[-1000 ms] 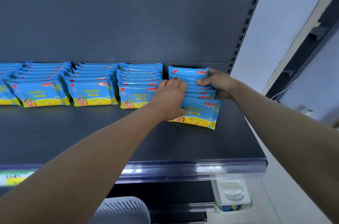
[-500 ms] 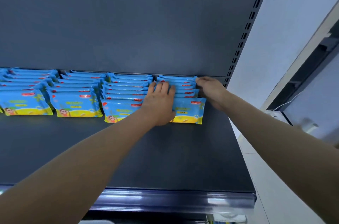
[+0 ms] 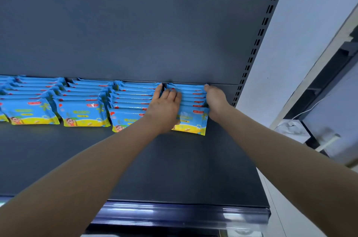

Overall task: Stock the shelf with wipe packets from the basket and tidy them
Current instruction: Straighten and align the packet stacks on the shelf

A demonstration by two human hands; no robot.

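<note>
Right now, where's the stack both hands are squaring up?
Head view: the rightmost stack sits against the shelf's back panel, flanked by the left hand and right hand.

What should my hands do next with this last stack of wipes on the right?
Probably nudge the rightmost stack slightly back: its front packet sits a little forward of the neighbouring stack. The left hand and right hand already bracket it.

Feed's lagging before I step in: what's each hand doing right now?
Left hand: open, flat against the rightmost stack of wipe packets.
Right hand: open, pressed against that stack's right side.
</note>
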